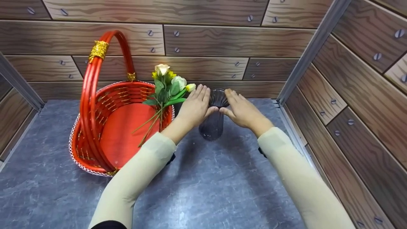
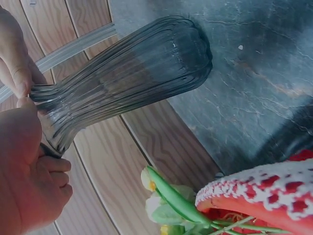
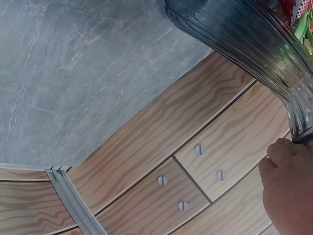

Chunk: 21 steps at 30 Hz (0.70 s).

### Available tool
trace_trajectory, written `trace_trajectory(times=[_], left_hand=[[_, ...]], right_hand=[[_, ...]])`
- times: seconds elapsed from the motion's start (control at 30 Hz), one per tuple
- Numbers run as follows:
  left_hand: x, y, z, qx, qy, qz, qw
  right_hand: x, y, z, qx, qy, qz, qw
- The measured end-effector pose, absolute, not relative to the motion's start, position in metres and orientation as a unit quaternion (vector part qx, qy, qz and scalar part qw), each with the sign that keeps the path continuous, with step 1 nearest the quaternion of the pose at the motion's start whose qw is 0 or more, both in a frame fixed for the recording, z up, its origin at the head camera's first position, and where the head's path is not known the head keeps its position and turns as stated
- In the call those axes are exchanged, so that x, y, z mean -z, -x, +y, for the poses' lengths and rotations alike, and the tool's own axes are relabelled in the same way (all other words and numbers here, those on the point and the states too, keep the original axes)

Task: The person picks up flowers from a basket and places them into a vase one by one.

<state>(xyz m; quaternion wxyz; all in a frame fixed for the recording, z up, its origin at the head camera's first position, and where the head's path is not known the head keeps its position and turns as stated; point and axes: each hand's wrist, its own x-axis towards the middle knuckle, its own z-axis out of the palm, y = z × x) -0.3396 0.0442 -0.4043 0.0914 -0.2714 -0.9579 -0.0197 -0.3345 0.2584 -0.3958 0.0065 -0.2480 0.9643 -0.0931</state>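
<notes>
Left hand (image 1: pixel 195 106) and right hand (image 1: pixel 243 110) gripping the vase (image 1: pixel 212 127) rim, no blooms in it; flowers (image 1: pixel 178 83) lean leftward, over the basket (image 1: pixel 122 124).

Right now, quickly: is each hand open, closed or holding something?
Left hand: holding the glass vase near its top.
Right hand: holding the same glass vase.

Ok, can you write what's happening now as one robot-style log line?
left fingers: touching vase rim | right fingers: touching rim's other side | vase: upright beside basket | flowers: leaning over basket rim
</notes>
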Motion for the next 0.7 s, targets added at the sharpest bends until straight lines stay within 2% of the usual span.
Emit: trace_trajectory(times=[0.7], left_hand=[[0.409,0.31,0.017,0.026,0.262,-0.958,0.114]], right_hand=[[0.403,0.312,0.231,0.113,0.259,0.959,-0.005]])
